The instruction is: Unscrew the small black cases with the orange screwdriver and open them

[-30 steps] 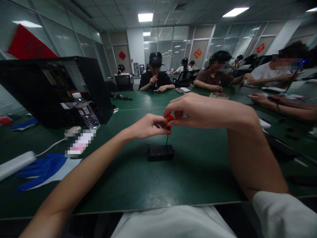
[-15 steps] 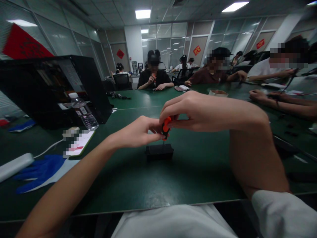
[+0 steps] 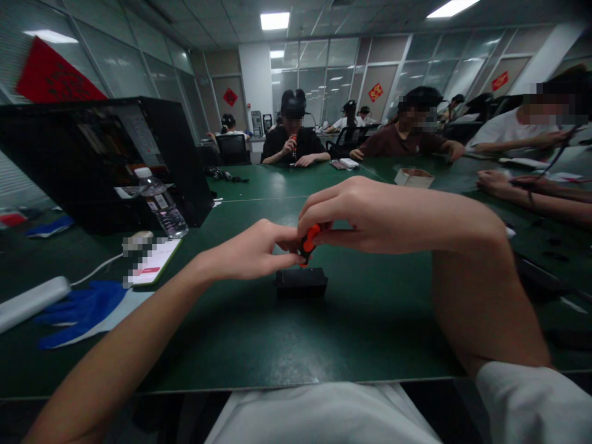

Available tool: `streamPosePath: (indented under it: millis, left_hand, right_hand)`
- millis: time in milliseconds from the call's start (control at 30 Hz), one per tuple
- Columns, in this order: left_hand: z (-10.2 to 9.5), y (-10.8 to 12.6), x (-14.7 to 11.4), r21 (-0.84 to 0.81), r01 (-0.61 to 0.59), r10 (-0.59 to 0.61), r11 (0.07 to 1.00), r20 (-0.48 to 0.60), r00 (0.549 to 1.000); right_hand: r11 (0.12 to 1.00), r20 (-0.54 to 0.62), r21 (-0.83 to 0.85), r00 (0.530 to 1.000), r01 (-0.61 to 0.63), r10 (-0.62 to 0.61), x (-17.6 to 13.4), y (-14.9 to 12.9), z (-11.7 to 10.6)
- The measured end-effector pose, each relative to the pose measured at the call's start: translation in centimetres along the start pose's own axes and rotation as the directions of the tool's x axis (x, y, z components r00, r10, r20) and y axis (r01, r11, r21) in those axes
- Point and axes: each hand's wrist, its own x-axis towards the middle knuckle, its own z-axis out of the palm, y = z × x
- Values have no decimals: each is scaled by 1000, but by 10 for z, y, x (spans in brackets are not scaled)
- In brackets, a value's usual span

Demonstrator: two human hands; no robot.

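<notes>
An orange and black screwdriver [image 3: 309,239] is held over a small black box [image 3: 301,283] on the green table. My right hand [image 3: 345,213] closes around the top of its handle from above. With thumb and fingers, my left hand [image 3: 259,250] grips the lower part of the same handle. The screwdriver leans a little, its lower end at the top face of the box. Its tip is too small and dark to make out.
To the left stand a black computer case [image 3: 180,166], a water bottle [image 3: 161,203], a phone [image 3: 157,262] and a blue glove [image 3: 83,311]. A small open carton [image 3: 414,177] lies beyond my right hand. Several people sit around the table [image 3: 259,351].
The screwdriver has tilted more and come down slightly, so less of its shaft shows above the box. Both hands keep their hold. The whole view has shifted a little.
</notes>
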Motion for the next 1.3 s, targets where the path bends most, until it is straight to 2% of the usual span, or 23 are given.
streamPosePath:
  millis: [300, 600, 867, 967, 1167, 1300]
  left_hand:
    - [0, -1, 2, 27, -21, 21, 999, -5, 1000]
    - [2, -3, 4, 61, 7, -7, 998, 9, 1000]
    - [4, -10, 7, 75, -2, 3, 997, -9, 1000]
    - [4, -10, 8, 48, 15, -15, 999, -13, 1000]
    - [1, -15, 12, -170, 5, 16, 985, 127, 992]
    - [6, -20, 17, -140, 36, -30, 990, 45, 999]
  right_hand:
    - [1000, -2, -8, 1000, -11, 11, -1, 0, 0]
    - [1000, 22, -5, 1000, -16, 16, -1, -2, 0]
    - [995, -39, -51, 995, -89, 88, 0, -2, -1]
    - [998, -18, -25, 998, -61, 61, 2, 0, -1]
    - [999, 5, 21, 999, -33, 33, -1, 1, -2]
    - [1000, -15, -3, 999, -28, 28, -2, 3, 0]
